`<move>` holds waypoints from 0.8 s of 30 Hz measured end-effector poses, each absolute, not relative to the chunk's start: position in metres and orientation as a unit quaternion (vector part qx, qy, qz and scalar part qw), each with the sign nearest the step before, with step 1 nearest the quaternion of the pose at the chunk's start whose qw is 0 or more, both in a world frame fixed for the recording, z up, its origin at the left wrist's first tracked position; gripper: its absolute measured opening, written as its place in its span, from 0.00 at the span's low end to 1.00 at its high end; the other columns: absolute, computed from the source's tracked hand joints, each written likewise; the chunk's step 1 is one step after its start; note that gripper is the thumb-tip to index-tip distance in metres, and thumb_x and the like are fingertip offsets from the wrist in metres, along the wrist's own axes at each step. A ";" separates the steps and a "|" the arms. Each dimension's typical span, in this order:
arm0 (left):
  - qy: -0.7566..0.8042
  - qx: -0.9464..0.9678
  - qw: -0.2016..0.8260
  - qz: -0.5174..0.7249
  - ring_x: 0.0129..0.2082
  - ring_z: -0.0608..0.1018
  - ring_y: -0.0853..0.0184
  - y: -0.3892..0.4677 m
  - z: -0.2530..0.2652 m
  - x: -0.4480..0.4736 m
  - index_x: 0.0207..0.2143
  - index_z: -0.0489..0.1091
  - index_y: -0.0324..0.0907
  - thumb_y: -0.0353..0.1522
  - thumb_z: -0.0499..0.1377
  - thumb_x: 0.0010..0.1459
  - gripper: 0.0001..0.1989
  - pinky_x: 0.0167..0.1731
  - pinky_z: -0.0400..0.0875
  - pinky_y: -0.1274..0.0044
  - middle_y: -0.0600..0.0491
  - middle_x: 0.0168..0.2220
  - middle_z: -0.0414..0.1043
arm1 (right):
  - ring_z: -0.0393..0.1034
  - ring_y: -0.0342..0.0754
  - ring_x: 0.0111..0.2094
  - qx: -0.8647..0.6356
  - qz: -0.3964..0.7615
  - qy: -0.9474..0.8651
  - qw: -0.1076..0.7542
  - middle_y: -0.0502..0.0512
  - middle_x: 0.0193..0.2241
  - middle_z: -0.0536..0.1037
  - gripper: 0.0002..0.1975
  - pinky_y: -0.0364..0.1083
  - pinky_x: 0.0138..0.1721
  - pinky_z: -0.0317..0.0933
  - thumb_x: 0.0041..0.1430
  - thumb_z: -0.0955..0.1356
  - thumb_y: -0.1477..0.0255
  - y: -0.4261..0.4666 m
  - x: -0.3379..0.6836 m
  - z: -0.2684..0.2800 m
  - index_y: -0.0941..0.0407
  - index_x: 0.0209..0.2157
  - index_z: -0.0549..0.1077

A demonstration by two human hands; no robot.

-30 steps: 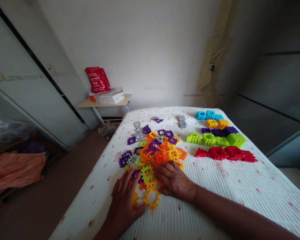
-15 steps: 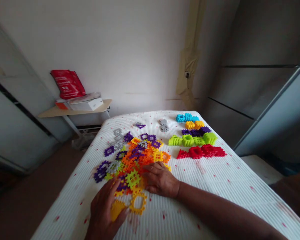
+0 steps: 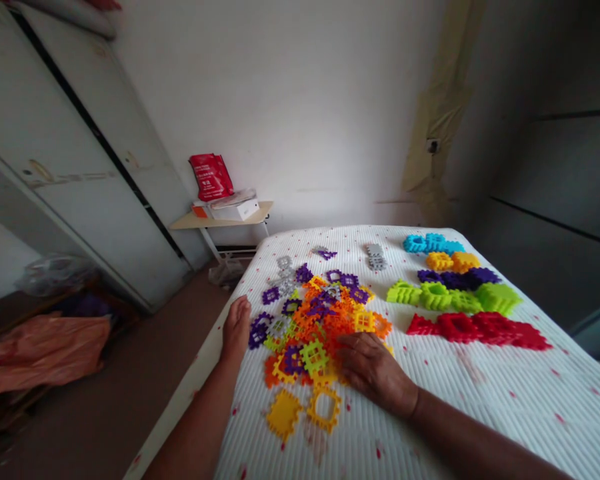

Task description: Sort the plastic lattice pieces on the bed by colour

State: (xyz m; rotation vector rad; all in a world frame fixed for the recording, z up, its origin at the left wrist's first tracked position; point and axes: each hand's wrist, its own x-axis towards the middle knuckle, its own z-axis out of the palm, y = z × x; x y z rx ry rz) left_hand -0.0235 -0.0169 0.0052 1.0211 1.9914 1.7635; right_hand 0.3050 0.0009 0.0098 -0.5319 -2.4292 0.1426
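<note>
A heap of interlocking plastic building pieces (image 3: pixel 325 310) in orange, purple, yellow, green and grey lies in the middle of the bed. My right hand (image 3: pixel 375 370) rests at the heap's right side, fingers reaching over orange pieces and slightly apart; their tips are blurred against the pieces. Left of the heap, beside a purple piece (image 3: pixel 260 330), my left hand (image 3: pixel 237 327) is raised with straightened fingers and nothing visible in it. A solid yellow square (image 3: pixel 284 413) and a yellow frame piece (image 3: pixel 324 408) lie apart at the near side.
Sorted rows stand at the right: red (image 3: pixel 480 330), green (image 3: pixel 455 299), purple (image 3: pixel 460 278), yellow (image 3: pixel 453 261) and blue (image 3: pixel 434 243). A grey stack (image 3: pixel 375 257) stands farther back. Beyond the bed, a small table (image 3: pixel 185 221) holds boxes and a red bag (image 3: pixel 211 177).
My left hand has moved from the near yellow pieces to the heap's left edge, uncovering the solid yellow square. My right hand stays at the heap. The view has turned left.
</note>
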 end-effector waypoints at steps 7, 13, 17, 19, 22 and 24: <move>0.626 0.364 0.276 0.632 0.50 0.71 0.60 0.014 -0.001 -0.019 0.45 0.66 0.40 0.47 0.53 0.50 0.25 0.50 0.64 0.68 0.43 0.49 0.69 | 0.67 0.50 0.42 -0.197 0.063 -0.926 0.316 0.60 0.43 0.74 0.10 0.52 0.45 0.61 0.59 0.63 0.70 -0.001 0.304 0.010 0.56 0.41 0.71; 0.566 0.354 0.350 0.657 0.42 0.77 0.58 0.021 0.009 -0.012 0.43 0.66 0.35 0.48 0.52 0.49 0.27 0.45 0.68 0.66 0.38 0.42 0.74 | 0.68 0.50 0.41 -0.195 0.072 -0.924 0.320 0.60 0.42 0.74 0.09 0.52 0.43 0.63 0.60 0.62 0.70 -0.002 0.303 0.010 0.55 0.41 0.70; 0.563 0.328 0.324 0.686 0.36 0.78 0.59 0.023 0.009 -0.016 0.37 0.68 0.34 0.45 0.54 0.48 0.23 0.40 0.70 0.65 0.41 0.35 0.76 | 0.69 0.49 0.39 -0.195 0.079 -0.920 0.331 0.59 0.41 0.75 0.08 0.51 0.42 0.64 0.60 0.62 0.71 -0.003 0.303 0.011 0.55 0.40 0.71; 0.571 0.308 0.287 0.705 0.32 0.78 0.61 0.026 0.006 -0.021 0.33 0.68 0.34 0.43 0.54 0.48 0.20 0.38 0.71 0.67 0.44 0.31 0.75 | 0.69 0.48 0.38 -0.195 0.086 -0.920 0.328 0.58 0.40 0.75 0.08 0.50 0.42 0.64 0.60 0.62 0.72 -0.003 0.303 0.011 0.55 0.40 0.71; 0.585 0.284 0.237 0.722 0.26 0.77 0.66 0.033 0.003 -0.028 0.29 0.68 0.36 0.40 0.55 0.46 0.15 0.32 0.71 0.72 0.50 0.25 0.72 | 0.69 0.48 0.38 -0.193 0.095 -0.925 0.313 0.58 0.39 0.75 0.08 0.48 0.41 0.64 0.60 0.62 0.73 -0.002 0.303 0.012 0.56 0.39 0.70; 0.591 0.275 0.220 0.725 0.23 0.76 0.68 0.038 0.002 -0.031 0.28 0.68 0.36 0.38 0.55 0.45 0.13 0.28 0.71 0.74 0.53 0.24 0.71 | 0.69 0.47 0.37 -0.192 0.105 -0.926 0.307 0.57 0.37 0.76 0.08 0.48 0.40 0.63 0.60 0.61 0.74 -0.002 0.302 0.013 0.56 0.38 0.70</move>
